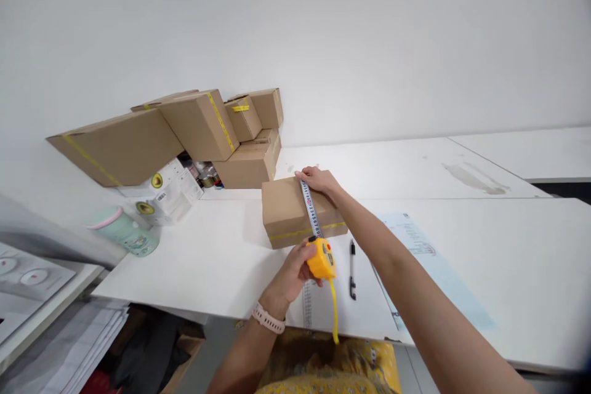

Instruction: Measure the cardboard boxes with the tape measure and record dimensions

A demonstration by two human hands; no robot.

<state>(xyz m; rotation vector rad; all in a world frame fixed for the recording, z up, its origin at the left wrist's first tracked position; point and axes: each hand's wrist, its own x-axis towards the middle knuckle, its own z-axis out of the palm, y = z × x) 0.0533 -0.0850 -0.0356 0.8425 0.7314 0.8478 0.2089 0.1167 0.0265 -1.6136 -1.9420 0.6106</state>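
A cardboard box (284, 202) with a yellow tape strip along its near side sits on the white table. My left hand (295, 271) grips a yellow tape measure (322, 258) just in front of the box. Its white blade (310, 206) runs out across the box top, and a yellow strap hangs from the case. At the far edge of the box, my right hand (319, 178) pinches the blade's end against the cardboard. A spiral notebook (330, 308) lies near the table's front edge, with a black pen (353, 271) on it.
Several cardboard boxes (198, 126) are stacked at the back left against the wall. A white carton with avocado pictures (170, 194) and a mint-green tumbler (127, 233) stand at the left. Light-blue papers (434, 271) lie on the right, partly under my right forearm.
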